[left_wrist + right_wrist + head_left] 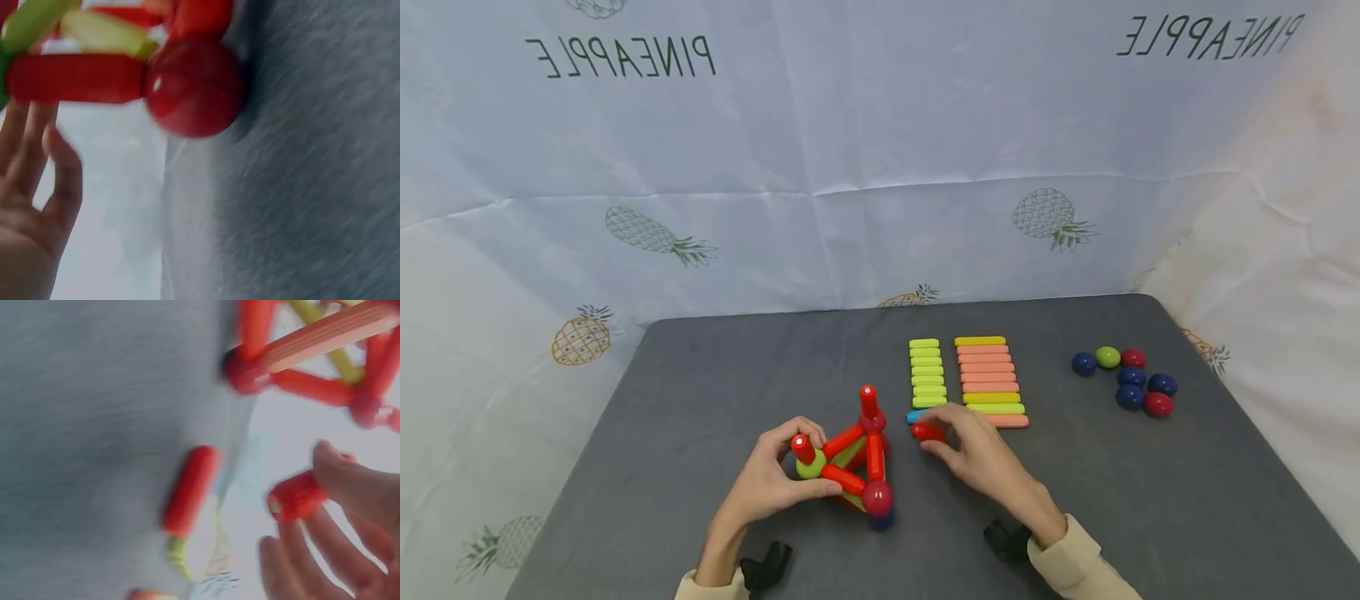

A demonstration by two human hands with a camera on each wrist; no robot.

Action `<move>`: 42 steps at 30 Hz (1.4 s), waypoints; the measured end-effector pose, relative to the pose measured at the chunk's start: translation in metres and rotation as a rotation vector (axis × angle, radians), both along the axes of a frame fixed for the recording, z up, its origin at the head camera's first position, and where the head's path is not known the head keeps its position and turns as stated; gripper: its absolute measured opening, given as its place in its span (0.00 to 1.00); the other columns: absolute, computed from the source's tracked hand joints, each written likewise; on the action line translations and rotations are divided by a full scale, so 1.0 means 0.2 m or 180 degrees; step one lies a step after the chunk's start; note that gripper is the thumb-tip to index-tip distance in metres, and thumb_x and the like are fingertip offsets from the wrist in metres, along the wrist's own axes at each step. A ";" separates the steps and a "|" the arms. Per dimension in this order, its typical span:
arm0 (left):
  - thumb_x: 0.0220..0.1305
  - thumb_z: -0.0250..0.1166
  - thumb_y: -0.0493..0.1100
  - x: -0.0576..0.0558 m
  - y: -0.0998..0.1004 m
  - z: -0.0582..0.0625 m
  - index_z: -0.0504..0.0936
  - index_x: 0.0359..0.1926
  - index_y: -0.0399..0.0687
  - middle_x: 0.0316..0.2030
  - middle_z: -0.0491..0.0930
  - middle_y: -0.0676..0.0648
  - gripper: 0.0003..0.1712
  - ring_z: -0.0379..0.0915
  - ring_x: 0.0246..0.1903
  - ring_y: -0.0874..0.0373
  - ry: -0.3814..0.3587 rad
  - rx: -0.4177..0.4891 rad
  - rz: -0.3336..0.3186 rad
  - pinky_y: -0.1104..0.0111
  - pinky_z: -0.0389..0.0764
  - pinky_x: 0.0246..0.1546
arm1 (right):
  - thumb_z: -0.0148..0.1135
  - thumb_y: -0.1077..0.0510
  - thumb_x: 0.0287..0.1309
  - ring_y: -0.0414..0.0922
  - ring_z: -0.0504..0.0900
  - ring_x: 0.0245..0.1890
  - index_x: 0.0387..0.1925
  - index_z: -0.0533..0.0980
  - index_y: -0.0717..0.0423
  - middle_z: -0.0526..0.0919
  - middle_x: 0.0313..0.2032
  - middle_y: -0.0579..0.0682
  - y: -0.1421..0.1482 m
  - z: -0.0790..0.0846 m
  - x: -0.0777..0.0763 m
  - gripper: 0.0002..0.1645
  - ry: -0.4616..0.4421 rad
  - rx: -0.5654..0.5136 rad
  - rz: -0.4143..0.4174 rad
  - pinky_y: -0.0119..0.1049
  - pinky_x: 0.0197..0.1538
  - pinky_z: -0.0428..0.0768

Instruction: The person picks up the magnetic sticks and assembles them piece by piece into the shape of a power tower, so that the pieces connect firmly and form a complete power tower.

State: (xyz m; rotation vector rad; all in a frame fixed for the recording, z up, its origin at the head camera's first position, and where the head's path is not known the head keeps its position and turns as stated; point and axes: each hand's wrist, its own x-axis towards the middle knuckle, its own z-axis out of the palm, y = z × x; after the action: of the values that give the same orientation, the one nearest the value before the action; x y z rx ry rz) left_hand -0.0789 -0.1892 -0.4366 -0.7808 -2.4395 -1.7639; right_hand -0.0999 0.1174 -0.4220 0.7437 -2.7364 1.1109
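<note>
A frame of red and yellow-green rods joined by balls [875,458] stands on the dark table, two red rods pointing up from its top corners. My left hand [767,477] holds it at the near left, thumb and fingers around the corner with the green ball [809,463]. In the left wrist view a dark red ball [195,86] shows at a lower corner. Just right of the frame, my right hand [981,454] pinches a short red rod [300,495] between thumb and fingers. Another red rod [190,490] lies on the table below that hand.
Behind the right hand lie a column of yellow-green rods [928,371] and a column of mostly salmon rods [987,377]. A blue rod [916,416] is partly covered by the hand. Several blue, red and green balls [1131,396] sit at the right.
</note>
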 end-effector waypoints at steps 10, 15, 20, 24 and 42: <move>0.49 0.82 0.38 0.01 0.10 -0.02 0.86 0.56 0.50 0.46 0.85 0.47 0.30 0.81 0.43 0.64 0.0381 -0.0111 0.0896 0.72 0.83 0.42 | 0.77 0.67 0.51 0.37 0.85 0.39 0.53 0.83 0.57 0.87 0.40 0.51 -0.07 0.18 0.00 0.25 -0.0010 -0.1547 0.0035 0.35 0.45 0.88; 0.48 0.83 0.41 0.00 0.12 -0.01 0.87 0.55 0.53 0.46 0.87 0.49 0.30 0.79 0.39 0.66 0.0411 -0.0235 0.1103 0.71 0.79 0.34 | 0.75 0.66 0.53 0.40 0.88 0.41 0.54 0.83 0.58 0.89 0.45 0.54 -0.12 0.22 0.05 0.24 -0.0141 -0.1614 0.0331 0.36 0.46 0.88; 0.48 0.83 0.41 0.00 0.13 -0.02 0.87 0.55 0.51 0.45 0.87 0.49 0.30 0.76 0.35 0.67 0.0424 -0.0224 0.1155 0.69 0.76 0.30 | 0.76 0.65 0.53 0.42 0.89 0.42 0.53 0.83 0.59 0.89 0.48 0.54 -0.15 0.21 0.08 0.24 -0.0333 -0.1480 0.0468 0.35 0.47 0.87; 0.48 0.83 0.40 0.00 0.13 -0.02 0.87 0.55 0.51 0.45 0.87 0.49 0.30 0.75 0.35 0.67 0.0455 -0.0212 0.1169 0.69 0.75 0.30 | 0.75 0.64 0.54 0.43 0.89 0.43 0.53 0.83 0.60 0.89 0.47 0.54 -0.16 0.19 0.08 0.23 -0.0416 -0.1472 0.0559 0.34 0.49 0.87; 0.47 0.83 0.42 0.02 0.13 -0.03 0.87 0.56 0.52 0.45 0.87 0.49 0.31 0.74 0.35 0.66 0.0372 -0.0226 0.1253 0.71 0.74 0.29 | 0.76 0.60 0.55 0.37 0.87 0.44 0.55 0.83 0.52 0.88 0.49 0.50 0.04 0.20 0.06 0.24 -0.0086 -0.1135 0.0126 0.39 0.49 0.88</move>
State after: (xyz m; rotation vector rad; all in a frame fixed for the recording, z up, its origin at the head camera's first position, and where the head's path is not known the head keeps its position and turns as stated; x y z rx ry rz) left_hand -0.0754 -0.1631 -0.4421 -0.3590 -2.3832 -1.4534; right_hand -0.0888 0.1263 -0.3813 0.7343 -2.4479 1.5689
